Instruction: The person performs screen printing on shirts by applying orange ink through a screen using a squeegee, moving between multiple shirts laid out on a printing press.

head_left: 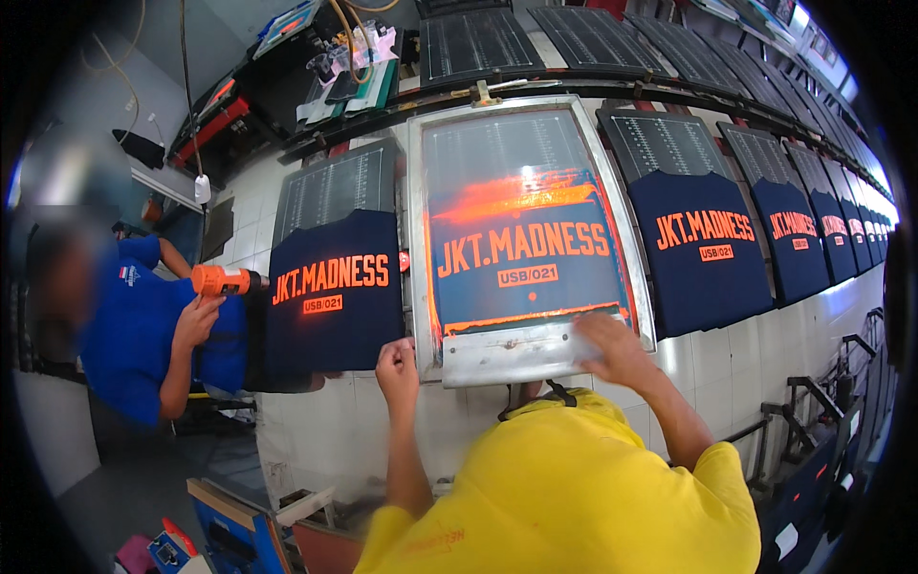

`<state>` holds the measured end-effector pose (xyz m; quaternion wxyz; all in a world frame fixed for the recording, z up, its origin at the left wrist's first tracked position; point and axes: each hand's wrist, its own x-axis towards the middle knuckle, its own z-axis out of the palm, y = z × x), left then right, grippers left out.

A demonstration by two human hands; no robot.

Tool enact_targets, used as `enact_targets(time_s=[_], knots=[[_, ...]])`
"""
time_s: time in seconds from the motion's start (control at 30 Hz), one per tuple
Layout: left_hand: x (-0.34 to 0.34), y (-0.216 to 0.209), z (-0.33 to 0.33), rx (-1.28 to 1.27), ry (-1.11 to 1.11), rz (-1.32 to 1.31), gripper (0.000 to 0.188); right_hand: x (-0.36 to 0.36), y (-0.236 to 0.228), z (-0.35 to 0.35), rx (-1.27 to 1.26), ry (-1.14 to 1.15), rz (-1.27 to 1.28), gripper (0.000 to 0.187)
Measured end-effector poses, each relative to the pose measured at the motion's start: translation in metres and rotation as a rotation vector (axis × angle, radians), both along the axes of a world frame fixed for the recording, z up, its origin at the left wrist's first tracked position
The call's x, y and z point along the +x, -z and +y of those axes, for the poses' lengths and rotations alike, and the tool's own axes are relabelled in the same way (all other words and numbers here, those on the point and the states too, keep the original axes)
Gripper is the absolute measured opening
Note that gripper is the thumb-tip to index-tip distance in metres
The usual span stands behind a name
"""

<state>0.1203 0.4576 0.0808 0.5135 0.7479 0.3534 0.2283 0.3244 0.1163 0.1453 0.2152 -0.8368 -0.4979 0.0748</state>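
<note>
A metal-framed printing screen (624, 220) lies in front of me, with bright orange ink (507, 199) smeared across its mesh and orange lettering showing through. Along its near end rests a wide metal squeegee (512, 356). My right hand (612, 349), slightly blurred, grips the squeegee's right end. Beside the screen's near left corner, my left hand (398, 368) is closed with its fingers curled; whether they grip the frame edge cannot be made out. A dark navy shirt (335, 244) with orange lettering lies on a board left of the screen.
At the left, a person in a blue shirt (143, 316) points an orange heat gun (228, 280) toward that shirt. More printed navy shirts (703, 297) lie on boards in a row to the right. Dark boards (478, 46) line the far side. A cable with a white plug (202, 187) hangs at left.
</note>
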Motion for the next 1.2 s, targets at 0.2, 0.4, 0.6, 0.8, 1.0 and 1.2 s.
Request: enact_targets(time_s=[0.2, 0.4, 0.6, 0.8, 1.0, 1.2], knots=[[-0.032, -0.036, -0.046, -0.636, 0.796, 0.144, 0.035, -0.018, -0.009, 0.025, -0.340, -0.271, -0.230, 0.065], [-0.008, 0.046, -0.123, -0.798, 0.709, 0.265, 0.044, -0.006, -0.002, 0.066, -0.261, -0.059, -0.363, 0.034], [0.014, 0.081, -0.164, -1.023, 0.494, 0.103, 0.052, 0.022, -0.010, 0.074, -0.156, -0.069, -0.284, 0.032], [0.013, 0.101, -0.174, -0.947, 0.473, 0.027, 0.044, 0.108, -0.005, 0.122, -0.064, -0.004, -0.311, 0.028], [0.012, 0.101, -0.174, -0.796, 0.465, 0.006, 0.045, 0.174, -0.011, 0.183, -0.136, 0.029, -0.338, 0.027], [0.012, 0.097, -0.173, -0.773, 0.458, -0.017, 0.049, 0.206, 0.006, 0.205, -0.175, 0.026, -0.356, 0.024]])
